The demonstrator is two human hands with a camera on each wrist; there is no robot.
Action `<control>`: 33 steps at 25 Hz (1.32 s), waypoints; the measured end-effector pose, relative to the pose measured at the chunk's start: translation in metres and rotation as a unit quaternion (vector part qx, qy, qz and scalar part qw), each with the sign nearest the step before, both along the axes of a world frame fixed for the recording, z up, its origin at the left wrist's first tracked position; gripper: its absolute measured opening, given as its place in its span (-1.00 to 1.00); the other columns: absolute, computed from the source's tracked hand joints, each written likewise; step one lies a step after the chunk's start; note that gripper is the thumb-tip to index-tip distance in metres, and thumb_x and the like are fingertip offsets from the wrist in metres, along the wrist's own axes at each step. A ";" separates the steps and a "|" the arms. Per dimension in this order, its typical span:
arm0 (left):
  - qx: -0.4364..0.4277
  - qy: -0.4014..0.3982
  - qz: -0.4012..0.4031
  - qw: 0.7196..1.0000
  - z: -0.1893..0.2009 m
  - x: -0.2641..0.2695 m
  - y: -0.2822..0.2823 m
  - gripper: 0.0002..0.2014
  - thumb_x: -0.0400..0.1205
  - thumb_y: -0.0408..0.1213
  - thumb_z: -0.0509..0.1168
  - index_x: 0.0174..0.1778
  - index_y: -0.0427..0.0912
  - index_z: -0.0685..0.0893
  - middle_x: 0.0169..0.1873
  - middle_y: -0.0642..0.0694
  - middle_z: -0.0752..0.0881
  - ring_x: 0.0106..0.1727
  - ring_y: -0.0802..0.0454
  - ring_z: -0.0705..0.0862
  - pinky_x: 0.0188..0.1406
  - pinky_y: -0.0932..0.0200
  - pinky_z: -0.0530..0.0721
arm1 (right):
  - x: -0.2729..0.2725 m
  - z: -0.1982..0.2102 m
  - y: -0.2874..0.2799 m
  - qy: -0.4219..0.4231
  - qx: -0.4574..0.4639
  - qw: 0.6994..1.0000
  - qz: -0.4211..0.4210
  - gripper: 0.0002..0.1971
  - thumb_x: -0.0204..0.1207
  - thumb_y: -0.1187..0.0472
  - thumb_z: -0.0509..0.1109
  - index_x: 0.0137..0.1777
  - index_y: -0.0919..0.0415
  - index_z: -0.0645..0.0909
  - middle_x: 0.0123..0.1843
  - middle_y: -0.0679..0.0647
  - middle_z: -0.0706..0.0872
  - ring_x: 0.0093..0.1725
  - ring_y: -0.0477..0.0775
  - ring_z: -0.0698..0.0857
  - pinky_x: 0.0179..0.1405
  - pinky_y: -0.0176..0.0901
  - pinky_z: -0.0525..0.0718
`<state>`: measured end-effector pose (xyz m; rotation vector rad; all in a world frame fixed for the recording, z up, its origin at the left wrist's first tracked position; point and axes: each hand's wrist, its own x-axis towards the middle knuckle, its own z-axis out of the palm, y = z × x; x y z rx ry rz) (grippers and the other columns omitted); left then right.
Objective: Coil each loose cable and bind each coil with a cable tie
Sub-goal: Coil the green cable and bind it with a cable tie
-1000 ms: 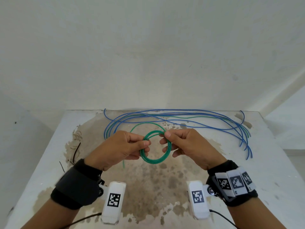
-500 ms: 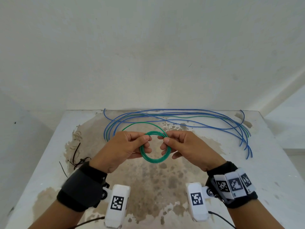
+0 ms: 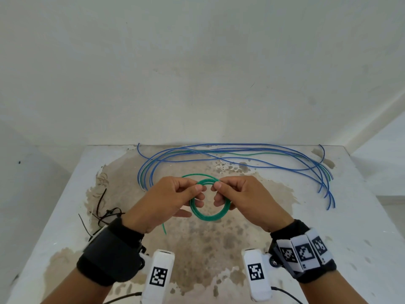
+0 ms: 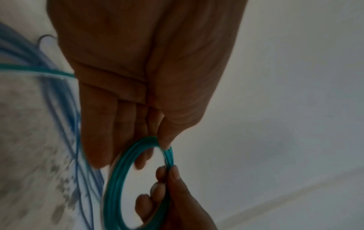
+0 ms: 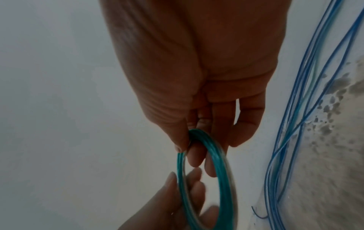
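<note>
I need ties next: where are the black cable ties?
In the head view, the black cable ties lie on the table's left side, just beyond the left wrist.

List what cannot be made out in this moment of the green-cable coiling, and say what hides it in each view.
- How many turns the green coil has: strands merge in the head view, blur in both wrist views.
- Left hand grip on the coil: its own knuckles cover it in the head view.
- Number of black cable ties: tangled, partly behind the left wrist strap.
- Blue cables: smeared in the left wrist view; the green strand among them is too thin to trace.
</note>
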<state>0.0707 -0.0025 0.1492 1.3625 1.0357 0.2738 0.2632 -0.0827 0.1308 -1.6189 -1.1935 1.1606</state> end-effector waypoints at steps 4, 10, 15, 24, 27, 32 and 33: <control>0.167 0.129 -0.006 0.977 0.018 -0.010 0.008 -0.68 0.67 0.13 0.30 -0.11 0.01 0.83 -0.29 0.13 0.86 -0.29 0.26 0.82 -0.44 0.36 0.62 | 0.011 0.005 -0.001 -0.006 -0.009 1.000 -0.007 -0.79 0.73 0.11 0.37 0.00 0.16 0.82 -0.25 0.03 0.86 -0.25 -0.12 0.81 -0.29 -0.29 0.70; 0.289 0.064 -0.043 0.954 0.009 -0.004 0.015 -0.85 0.69 -0.06 0.37 0.09 0.26 0.82 -0.17 0.51 0.78 -0.04 0.50 0.74 0.03 0.57 0.57 | 0.007 0.011 0.003 0.019 -0.020 1.000 0.010 -0.78 0.73 0.11 0.37 0.04 0.18 0.81 -0.23 0.05 0.85 -0.16 -0.01 0.85 -0.29 -0.14 0.79; 0.143 0.011 -0.015 0.990 -0.009 -0.001 0.010 -0.85 0.69 -0.32 0.40 0.02 0.04 0.82 -0.18 -0.01 0.88 -0.15 0.12 0.84 0.02 0.05 0.80 | 0.006 0.007 0.003 0.052 -0.021 0.998 -0.025 -0.80 0.72 0.15 0.38 0.09 0.23 0.79 -0.23 0.04 0.84 -0.11 0.04 0.88 -0.37 -0.12 0.81; 0.002 -0.036 -0.034 0.999 -0.009 -0.002 0.006 -0.85 0.64 -0.27 0.45 0.10 -0.12 0.83 -0.12 -0.18 0.88 -0.10 0.05 0.83 0.01 0.21 0.80 | 0.005 0.003 0.004 0.072 -0.039 0.997 0.000 -0.81 0.72 0.14 0.38 0.10 0.22 0.79 -0.24 0.02 0.83 -0.12 0.04 0.89 -0.46 -0.23 0.73; -0.021 -0.038 -0.039 0.998 -0.014 -0.003 0.006 -0.85 0.61 -0.24 0.47 0.06 -0.15 0.85 -0.06 -0.23 0.87 -0.01 -0.01 0.84 0.07 0.19 0.79 | 0.003 0.001 0.004 0.073 -0.039 0.997 0.010 -0.81 0.71 0.13 0.40 0.11 0.20 0.80 -0.23 0.02 0.83 -0.14 0.02 0.88 -0.46 -0.24 0.72; -0.096 -0.150 0.107 0.978 -0.018 -0.004 0.015 -0.70 0.48 -0.15 0.45 0.07 -0.21 0.81 -0.09 -0.13 0.86 -0.10 0.10 0.84 -0.10 0.28 0.79 | 0.010 -0.013 0.009 0.219 -0.041 0.974 -0.053 -0.64 0.82 0.01 0.15 0.21 0.13 0.77 -0.05 0.08 0.85 -0.02 0.09 0.86 -0.20 -0.15 0.75; -0.121 -0.190 0.161 0.961 -0.017 -0.005 0.019 -0.72 0.49 -0.16 0.43 0.06 -0.18 0.81 -0.12 -0.08 0.86 -0.14 0.14 0.83 -0.13 0.30 0.79 | 0.013 -0.017 0.008 0.277 -0.048 0.956 -0.081 -0.62 0.83 0.04 0.11 0.24 0.14 0.75 0.01 0.11 0.84 0.02 0.12 0.85 -0.15 -0.14 0.75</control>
